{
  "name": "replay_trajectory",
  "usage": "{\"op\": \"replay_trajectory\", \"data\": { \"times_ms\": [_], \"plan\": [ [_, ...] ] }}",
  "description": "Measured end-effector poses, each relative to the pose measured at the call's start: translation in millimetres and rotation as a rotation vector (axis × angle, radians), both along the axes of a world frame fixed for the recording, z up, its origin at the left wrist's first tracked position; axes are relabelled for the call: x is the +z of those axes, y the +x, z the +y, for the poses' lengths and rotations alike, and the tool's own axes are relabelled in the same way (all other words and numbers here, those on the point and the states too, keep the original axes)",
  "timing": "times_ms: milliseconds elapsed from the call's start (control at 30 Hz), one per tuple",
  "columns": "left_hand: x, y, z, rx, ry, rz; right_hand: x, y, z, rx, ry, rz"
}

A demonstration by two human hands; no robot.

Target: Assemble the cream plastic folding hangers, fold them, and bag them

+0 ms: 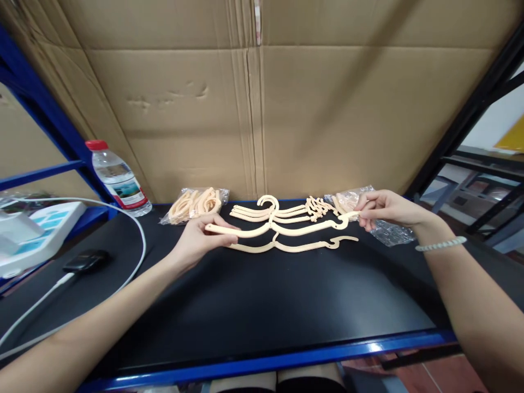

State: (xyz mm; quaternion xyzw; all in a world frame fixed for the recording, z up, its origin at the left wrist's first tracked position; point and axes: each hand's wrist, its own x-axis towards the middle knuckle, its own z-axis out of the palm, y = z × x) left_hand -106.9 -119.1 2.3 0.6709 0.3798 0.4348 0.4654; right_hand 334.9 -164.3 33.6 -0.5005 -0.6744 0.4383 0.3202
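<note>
Surface: a black tabletop (262, 305) with a blue front edge (286, 357).
Room: flattened cardboard sheets (262, 120) stand as a wall behind the table, with a blue rack (45, 120) at the left and a black rack (462, 131) at the right.
Far left: a white device (41, 232) lies beside a small black object (85, 261), and a white cable (139, 240) loops around them.
Bottle: a clear water bottle (118, 180) with a red cap stands upright at the back left.
Left bag (196, 203): clear plastic holding cream curved pieces, against the cardboard.
Left hand (196, 240): thumb and fingers are closed on the left tip of the held hanger.
Held hanger (311, 229): a thin, flat, cream plastic hanger. It has a gentle wavy span with a small rise in the middle, and it is held level just above the table's rear centre, between both hands.
Loose hanger (295, 248): the same shape, flat on the table just in front of the held one.
Hanger stack (270, 210): several cream hangers with round hooks, piled behind.
Right hand (385, 210): fingertips pinch the hanger's right end, and a pale bead bracelet (440, 245) sits on the wrist.
Right bag (385, 232): crumpled clear plastic under and behind that hand.
</note>
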Motion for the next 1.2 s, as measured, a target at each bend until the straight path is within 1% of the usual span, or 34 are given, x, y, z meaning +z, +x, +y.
{"op": "replay_trajectory", "data": {
  "times_ms": [33, 100, 200, 267, 333, 367, 500, 633, 733, 867, 967, 1133, 1200],
  "plan": [
    [-0.6, -2.7, 1.9, -0.016, 0.097, 0.113, -1.2, 1.7, -0.5, 0.013, -0.022, -0.020],
    [-1.8, -6.7, 5.4, -0.090, 0.328, 0.315, -4.5, 5.1, -0.4, 0.044, -0.067, -0.072],
    [-4.0, -10.0, 8.2, -0.249, 0.653, 0.504, -9.0, 7.1, 2.4, 0.118, -0.073, -0.229],
    [-5.0, -10.9, 8.5, -0.318, 0.801, 0.604, -11.0, 6.0, 5.4, 0.175, -0.002, -0.382],
    [-5.2, -11.1, 8.1, -0.351, 0.885, 0.695, -12.5, 4.0, 8.3, 0.210, 0.066, -0.512],
    [-4.9, -11.0, 7.8, -0.357, 0.910, 0.727, -13.3, 2.7, 9.5, 0.219, 0.070, -0.553],
    [-2.2, -10.5, 5.8, -0.372, 0.927, 0.788, -16.0, -3.2, 11.3, 0.226, -0.024, -0.584],
    [-0.4, -10.2, 3.5, -0.393, 0.893, 0.845, -15.7, -9.9, 9.7, 0.241, -0.010, -0.604],
    [-0.6, -9.5, 2.8, -0.398, 0.879, 0.866, -14.7, -14.8, 8.2, 0.257, -0.063, -0.636],
    [-0.8, -8.1, 1.9, -0.403, 0.878, 0.880, -14.2, -20.9, 6.7, 0.215, -0.118, -0.673],
    [-0.3, -7.8, 0.5, -0.397, 0.880, 0.895, -14.0, -24.3, 6.0, 0.183, -0.102, -0.723],
    [1.0, -7.9, 0.0, -0.365, 0.891, 0.911, -15.6, -26.4, 7.0, 0.136, 0.006, -0.768],
    [1.7, -7.7, -0.2, -0.357, 0.894, 0.918, -17.2, -26.5, 7.5, 0.127, 0.018, -0.772]
  ]
}}
